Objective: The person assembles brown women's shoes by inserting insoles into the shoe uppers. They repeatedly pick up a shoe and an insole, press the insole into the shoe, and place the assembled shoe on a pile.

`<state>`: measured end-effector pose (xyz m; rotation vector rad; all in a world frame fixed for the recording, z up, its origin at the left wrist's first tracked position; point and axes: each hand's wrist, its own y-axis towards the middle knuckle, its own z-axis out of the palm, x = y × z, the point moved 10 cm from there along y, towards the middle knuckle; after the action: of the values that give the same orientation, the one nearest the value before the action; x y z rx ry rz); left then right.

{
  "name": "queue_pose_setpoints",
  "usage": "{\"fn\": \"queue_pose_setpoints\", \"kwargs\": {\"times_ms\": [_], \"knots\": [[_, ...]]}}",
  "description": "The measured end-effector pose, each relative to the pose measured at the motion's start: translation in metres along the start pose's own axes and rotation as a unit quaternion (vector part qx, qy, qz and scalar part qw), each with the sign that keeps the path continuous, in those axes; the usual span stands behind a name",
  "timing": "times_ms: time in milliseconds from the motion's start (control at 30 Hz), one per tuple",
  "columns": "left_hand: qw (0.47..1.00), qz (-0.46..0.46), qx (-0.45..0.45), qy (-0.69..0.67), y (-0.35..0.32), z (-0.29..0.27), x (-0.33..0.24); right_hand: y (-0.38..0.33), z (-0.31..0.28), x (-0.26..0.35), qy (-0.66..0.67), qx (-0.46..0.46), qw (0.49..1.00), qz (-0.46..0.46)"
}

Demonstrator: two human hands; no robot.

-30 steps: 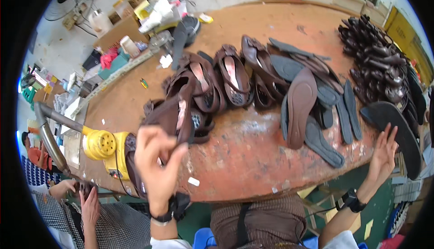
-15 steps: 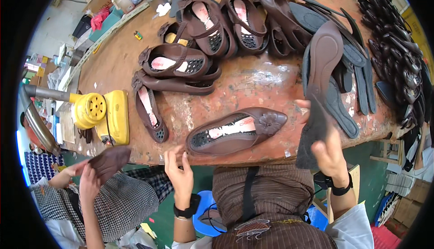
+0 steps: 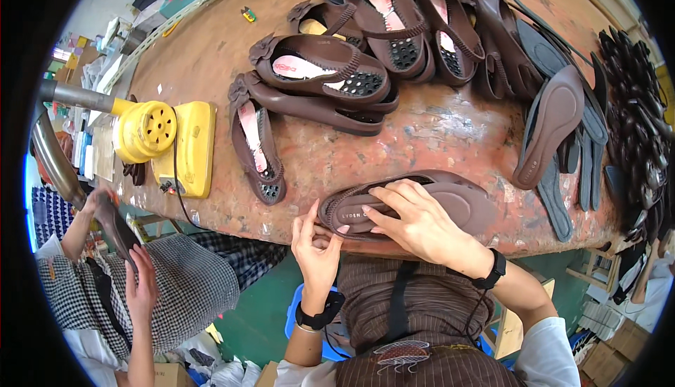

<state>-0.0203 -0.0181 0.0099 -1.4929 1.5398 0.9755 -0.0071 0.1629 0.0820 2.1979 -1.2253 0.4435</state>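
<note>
A brown flat shoe (image 3: 436,176) lies sideways near the table's front edge, heel to the left and toe to the right. Over it rests a brown padded insole (image 3: 460,206); its heel end sits inside the shoe's opening, while its wide front end overlies the toe part and hides the flower there. My left hand (image 3: 316,243) pinches the shoe's heel rim between thumb and fingers. From the right, my right hand (image 3: 425,225) reaches across the insole, fingers bent and thumb and fingertips pressed on its heel half.
Several brown strapped shoes (image 3: 323,63) stand behind. At right lie a loose brown insole (image 3: 552,127), grey insoles (image 3: 555,204) and a dark shoe pile (image 3: 640,113). A yellow machine (image 3: 193,148) stands left; beside it, a co-worker's hands (image 3: 140,281) hold a dark brown piece.
My right hand has brought the insole from the right onto the shoe. My left hand has closed on the heel rim. The view has shifted, and the co-worker's piece has turned.
</note>
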Motion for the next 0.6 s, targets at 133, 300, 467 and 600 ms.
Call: {"fn": "queue_pose_setpoints", "kwargs": {"times_ms": [133, 300, 467, 600], "knots": [[1.000, 0.011, -0.002, -0.005, 0.003, -0.001, 0.008, 0.009, 0.011, -0.004, 0.013, 0.004, 1.000, 0.020], [0.999, -0.036, -0.030, -0.019, 0.011, -0.001, 0.014, 0.010, 0.028, -0.013, 0.009, 0.035, 0.998, 0.052], [0.990, -0.113, -0.046, -0.075, 0.018, 0.000, 0.021, 0.011, 0.036, -0.008, -0.014, 0.061, 0.997, 0.054], [0.984, -0.143, -0.055, -0.095, 0.021, 0.000, 0.018, 0.014, 0.046, 0.012, 0.006, 0.105, 0.990, -0.091]]}}
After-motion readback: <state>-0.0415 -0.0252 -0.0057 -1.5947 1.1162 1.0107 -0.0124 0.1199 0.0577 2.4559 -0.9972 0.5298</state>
